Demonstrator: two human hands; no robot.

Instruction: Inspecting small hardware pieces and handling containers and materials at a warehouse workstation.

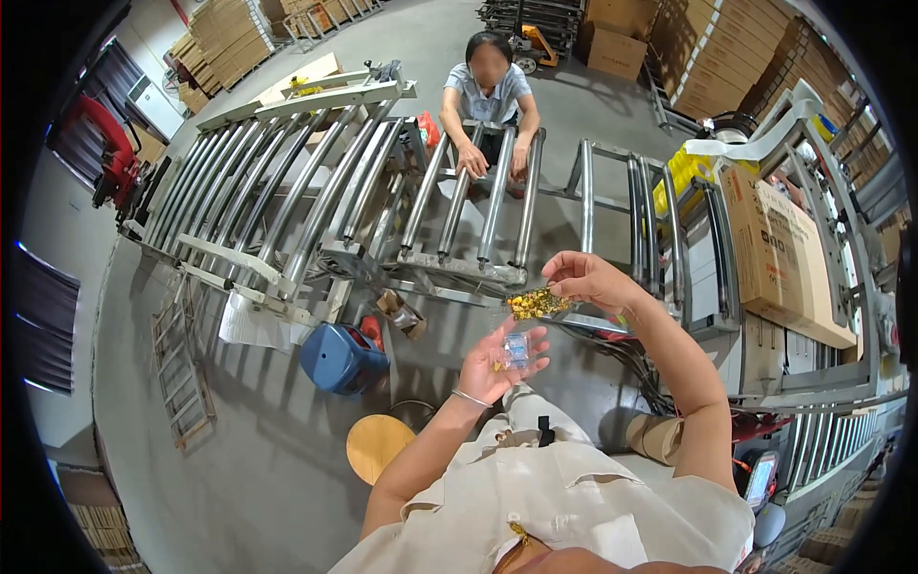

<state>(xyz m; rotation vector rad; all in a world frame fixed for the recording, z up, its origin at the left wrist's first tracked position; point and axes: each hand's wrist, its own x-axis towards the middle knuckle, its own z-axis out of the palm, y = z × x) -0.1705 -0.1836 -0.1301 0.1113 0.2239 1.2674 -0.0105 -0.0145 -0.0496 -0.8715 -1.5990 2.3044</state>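
Observation:
My left hand (497, 364) is held palm up in front of me, with a small clear plastic bag (517, 349) and a few small gold-coloured pieces lying on the palm. My right hand (588, 277) is raised just above and to the right of it, pinching a cluster of small gold-coloured parts (537, 304) that hangs from the fingers over the left palm. Both forearms come in from the lower edge, above my light shirt.
A roller conveyor frame (459, 210) of steel tubes lies on the grey floor ahead; another person (488, 86) sits behind it, hands on the rollers. A blue tool bag (342, 359) and a round wooden stool (378, 445) stand lower left. Cardboard boxes (779, 249) sit on the right.

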